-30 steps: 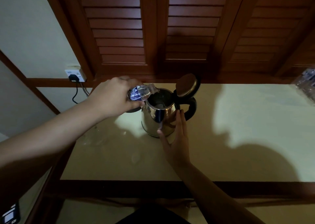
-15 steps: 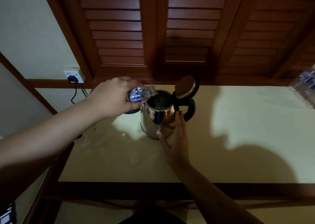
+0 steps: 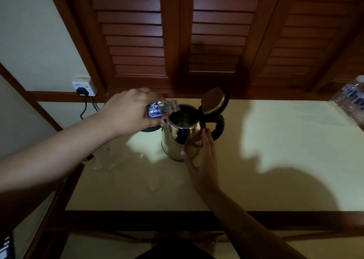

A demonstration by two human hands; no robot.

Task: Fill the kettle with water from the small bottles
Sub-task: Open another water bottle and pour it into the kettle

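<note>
One table [image 3: 275, 140] carries it all, the steel kettle [image 3: 182, 138] standing near its middle with the lid [image 3: 213, 101] flipped up. Little has changed in the last second: the pour goes on, so filling looks unfinished. The left hand [image 3: 128, 111], at ten o'clock from the kettle, grips the small bottle [image 3: 160, 109], tipped, its neck over the mouth. The right hand [image 3: 202, 160], at five o'clock, rests flat-fingered against the wall.

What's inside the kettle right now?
The kettle stands with its lid flipped up. Its inside is dark; the water level cannot be told. The left hand tips the small bottle with its mouth at the rim.
</note>
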